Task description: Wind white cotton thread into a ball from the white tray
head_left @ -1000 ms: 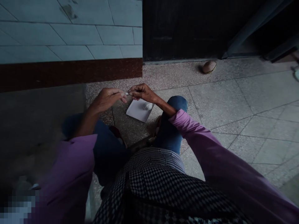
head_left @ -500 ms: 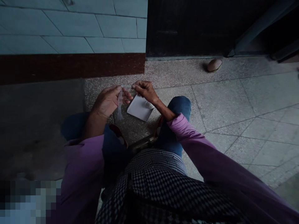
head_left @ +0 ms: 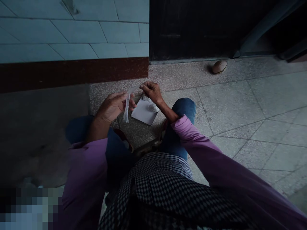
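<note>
A narrow clear plastic strip [head_left: 127, 108] is pinched at centre frame by the half-closed left hand [head_left: 111, 107] and right hand [head_left: 152, 91], above a white paper square [head_left: 143, 112].

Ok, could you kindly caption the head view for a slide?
Left hand and right hand hold a clear plastic strip above a white paper square on a terrazzo floor.

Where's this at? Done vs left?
Looks mid-job, at a guess. Done: a white wad and a smaller white bit lie out on a white paper square. In hand: the left hand and right hand pinch a clear plastic strip between them, its end hanging down. Left: the wad and bit sit apart from the strip; how much remains can't be told.
</note>
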`<state>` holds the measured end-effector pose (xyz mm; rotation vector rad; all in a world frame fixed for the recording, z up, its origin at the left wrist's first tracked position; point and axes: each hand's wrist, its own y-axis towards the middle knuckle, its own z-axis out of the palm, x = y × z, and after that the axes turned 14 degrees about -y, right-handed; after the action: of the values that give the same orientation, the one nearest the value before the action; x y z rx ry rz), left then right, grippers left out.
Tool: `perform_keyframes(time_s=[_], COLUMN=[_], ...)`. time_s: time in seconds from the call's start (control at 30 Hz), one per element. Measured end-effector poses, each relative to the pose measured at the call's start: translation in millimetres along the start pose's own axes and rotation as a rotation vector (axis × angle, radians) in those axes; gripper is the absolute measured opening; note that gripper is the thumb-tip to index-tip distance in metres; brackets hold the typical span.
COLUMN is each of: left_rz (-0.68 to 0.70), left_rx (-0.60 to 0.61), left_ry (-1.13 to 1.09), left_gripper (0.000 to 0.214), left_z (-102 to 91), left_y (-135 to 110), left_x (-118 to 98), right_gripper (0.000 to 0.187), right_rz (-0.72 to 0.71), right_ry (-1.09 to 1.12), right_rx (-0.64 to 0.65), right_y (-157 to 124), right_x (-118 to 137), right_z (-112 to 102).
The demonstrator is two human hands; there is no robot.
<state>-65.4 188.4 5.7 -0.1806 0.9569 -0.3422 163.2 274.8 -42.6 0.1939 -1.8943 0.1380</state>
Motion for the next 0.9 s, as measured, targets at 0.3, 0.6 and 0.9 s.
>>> perform_keyframes(time_s=[0.3, 0.6, 0.9], left_rz=[0.236, 0.409, 0.297], left_rx=[-0.111, -0.172, -0.106], left_ry=[-0.102, -0.145, 0.149], left_gripper=[0.017, 0.06, 0.079], left_z=[1.5, 1.5, -12.7], left_y=[9, 18, 29], left_x=[-10, -8, 4], right_gripper=[0.047, 0.028, 0.025], right_rz=[-0.026, -0.086, -0.123], right_ry=[-0.131, -0.315, -0.021], right_rx=[0.186, 0.429, 0.81], right_y=[-22, -47, -65], right_x=[0, 9, 20], right_z=[26, 39, 34])
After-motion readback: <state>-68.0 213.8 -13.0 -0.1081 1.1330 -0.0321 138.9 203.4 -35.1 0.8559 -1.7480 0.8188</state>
